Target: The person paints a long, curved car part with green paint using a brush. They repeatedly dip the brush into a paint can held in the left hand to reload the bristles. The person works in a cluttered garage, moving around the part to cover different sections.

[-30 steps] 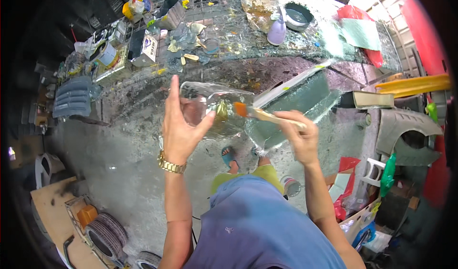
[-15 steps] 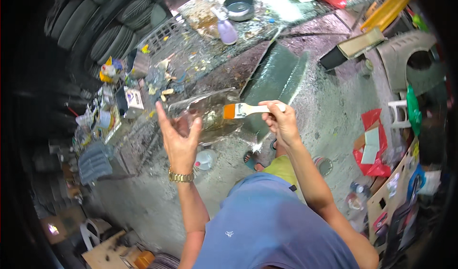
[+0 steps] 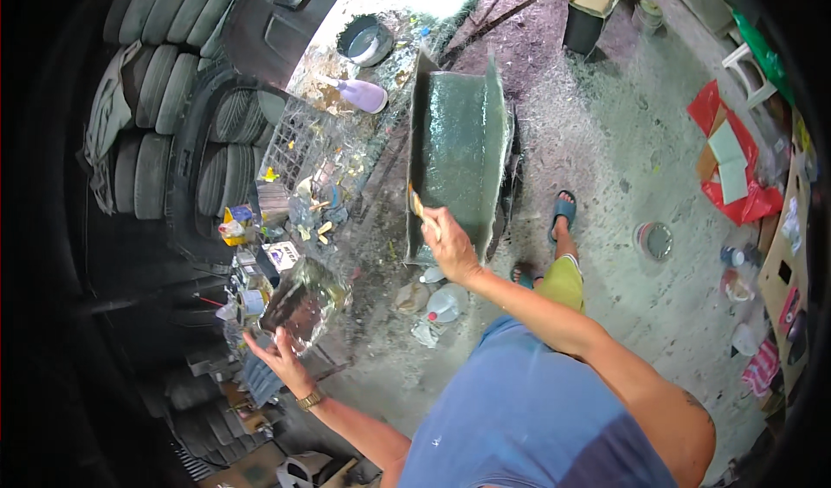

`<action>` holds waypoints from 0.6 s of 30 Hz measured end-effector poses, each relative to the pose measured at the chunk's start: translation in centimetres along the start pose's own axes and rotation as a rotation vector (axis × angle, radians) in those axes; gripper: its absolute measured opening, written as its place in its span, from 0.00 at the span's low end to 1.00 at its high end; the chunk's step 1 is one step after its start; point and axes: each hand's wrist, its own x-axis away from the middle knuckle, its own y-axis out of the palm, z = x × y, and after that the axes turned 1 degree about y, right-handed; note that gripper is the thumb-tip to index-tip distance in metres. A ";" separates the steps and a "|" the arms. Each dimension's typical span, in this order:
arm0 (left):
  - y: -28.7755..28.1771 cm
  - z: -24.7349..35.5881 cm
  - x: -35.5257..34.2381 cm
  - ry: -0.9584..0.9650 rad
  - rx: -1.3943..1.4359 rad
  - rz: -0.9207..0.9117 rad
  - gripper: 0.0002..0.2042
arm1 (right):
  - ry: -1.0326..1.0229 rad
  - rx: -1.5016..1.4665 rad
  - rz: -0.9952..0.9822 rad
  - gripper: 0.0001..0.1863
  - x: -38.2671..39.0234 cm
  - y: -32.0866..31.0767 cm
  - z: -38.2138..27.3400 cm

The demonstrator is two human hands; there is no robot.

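Right hand [image 3: 450,244]: grips the brush [image 3: 419,206].
Left hand [image 3: 284,362]: holds the clear tub [image 3: 305,305].
Green panel [image 3: 464,142]: on my right, bristles at its left edge.
Stroke: I'd keep it light, even.

A workshop on my remote feed, apparently for vehicles
I can see stacked tyres [image 3: 156,86], a dark moulded panel [image 3: 275,42], a spattered bench [image 3: 316,66] with a spray bottle [image 3: 363,96], and stained concrete floor [image 3: 597,349].
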 end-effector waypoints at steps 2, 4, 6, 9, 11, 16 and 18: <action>-1.1 -1.0 0.4 -0.025 -0.026 0.010 0.37 | -0.088 0.064 -0.091 0.13 1.6 -0.3 -0.5; -1.8 -2.1 0.6 -0.044 -0.037 0.005 0.37 | -0.129 0.097 -0.141 0.13 2.7 -0.9 -1.0; -2.6 -3.2 0.6 -0.077 0.004 0.024 0.38 | -0.041 0.027 -0.134 0.13 2.9 -2.6 -1.5; -3.5 -3.7 0.7 -0.163 -0.002 0.070 0.38 | 0.053 -0.090 -0.016 0.13 0.6 -4.1 -1.1; -7.7 -9.2 -0.8 -0.113 0.006 0.124 0.38 | -0.047 -0.027 0.126 0.13 -2.1 -2.8 -0.4; -12.0 -11.3 -0.8 -0.277 -0.033 0.187 0.41 | -0.162 0.150 0.042 0.15 -3.2 0.3 0.2; -13.5 -11.8 -0.2 -0.299 -0.031 0.221 0.43 | -0.199 0.205 0.014 0.15 -2.4 0.6 0.2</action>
